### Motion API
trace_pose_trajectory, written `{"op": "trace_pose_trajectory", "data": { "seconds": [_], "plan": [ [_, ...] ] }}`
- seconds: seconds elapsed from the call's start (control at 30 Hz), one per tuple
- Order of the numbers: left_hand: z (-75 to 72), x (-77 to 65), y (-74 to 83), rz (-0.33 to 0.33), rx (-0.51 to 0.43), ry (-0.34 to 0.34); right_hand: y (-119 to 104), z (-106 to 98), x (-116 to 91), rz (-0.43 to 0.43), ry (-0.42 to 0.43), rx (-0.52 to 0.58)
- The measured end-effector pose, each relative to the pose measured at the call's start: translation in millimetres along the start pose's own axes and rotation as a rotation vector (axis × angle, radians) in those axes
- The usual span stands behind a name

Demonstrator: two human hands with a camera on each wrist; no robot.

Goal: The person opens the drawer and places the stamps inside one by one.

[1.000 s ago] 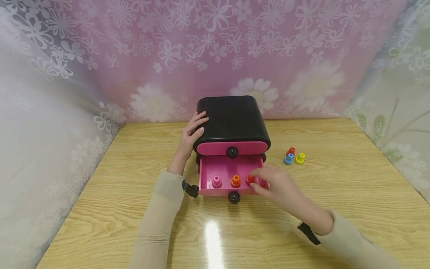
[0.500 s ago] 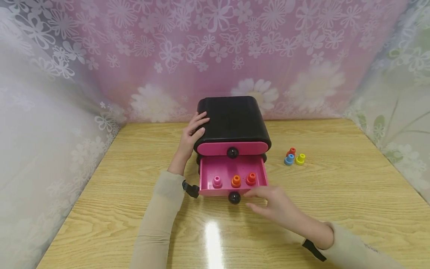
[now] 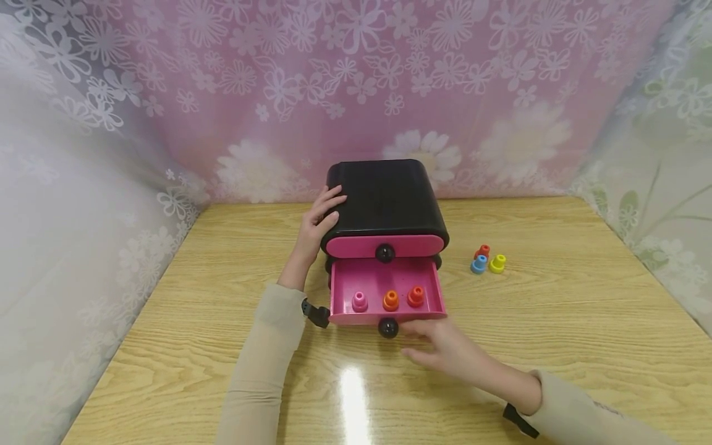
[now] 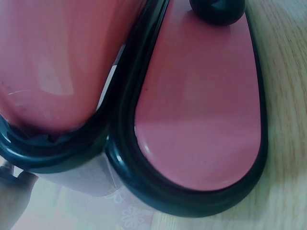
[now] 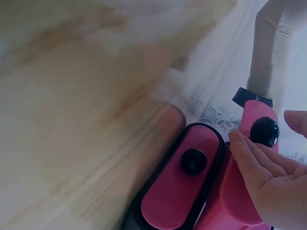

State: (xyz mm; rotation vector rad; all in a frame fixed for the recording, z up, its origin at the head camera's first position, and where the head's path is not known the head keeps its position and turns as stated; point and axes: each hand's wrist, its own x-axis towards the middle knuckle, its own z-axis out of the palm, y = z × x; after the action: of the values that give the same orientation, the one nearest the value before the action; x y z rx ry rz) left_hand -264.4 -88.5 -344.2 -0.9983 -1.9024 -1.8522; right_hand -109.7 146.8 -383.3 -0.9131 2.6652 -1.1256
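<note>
A black chest (image 3: 384, 194) with pink drawers stands on the table. Its upper drawer (image 3: 386, 246) is closed; the drawer (image 3: 372, 272) below is pulled out. Inside stand a pink peg (image 3: 360, 301), an orange peg (image 3: 391, 300) and a red peg (image 3: 416, 296). My left hand (image 3: 318, 224) rests on the chest's top left edge, fingers extended. Along the open drawer's front, right of its round black knob (image 3: 388, 327), lies my right hand (image 3: 445, 347). In the right wrist view its fingers (image 5: 259, 163) are straight, close to the knob, thumb apart; whether they touch it I cannot tell.
Right of the chest, a red peg (image 3: 483, 251), a blue peg (image 3: 479, 264) and a yellow peg (image 3: 497, 264) stand close together on the wooden table (image 3: 556, 321). A lower closed drawer (image 4: 201, 105) shows in the left wrist view. Behind hangs a floral curtain (image 3: 356, 93).
My right hand has let go of the red peg in the drawer, drawn back over the drawer's front and lowered beside the knob. My left hand has stayed on the chest.
</note>
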Motion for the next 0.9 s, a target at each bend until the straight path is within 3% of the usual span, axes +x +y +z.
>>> {"op": "trace_pose_trajectory", "data": {
  "seconds": [0.37,0.67,0.9],
  "plan": [
    [-0.4,-0.4,-1.6,-0.007,-0.007,0.008,8.1,6.8,2.7,0.036,-0.032,0.174],
    [-6.0,0.9,-28.3,-0.008,-0.039,0.013,8.9,8.2,4.9,0.080,-0.004,0.293],
    [-6.2,1.1,-34.2,-0.012,-0.025,0.014,5.1,7.4,4.7,0.101,0.021,0.332]
  ]
}}
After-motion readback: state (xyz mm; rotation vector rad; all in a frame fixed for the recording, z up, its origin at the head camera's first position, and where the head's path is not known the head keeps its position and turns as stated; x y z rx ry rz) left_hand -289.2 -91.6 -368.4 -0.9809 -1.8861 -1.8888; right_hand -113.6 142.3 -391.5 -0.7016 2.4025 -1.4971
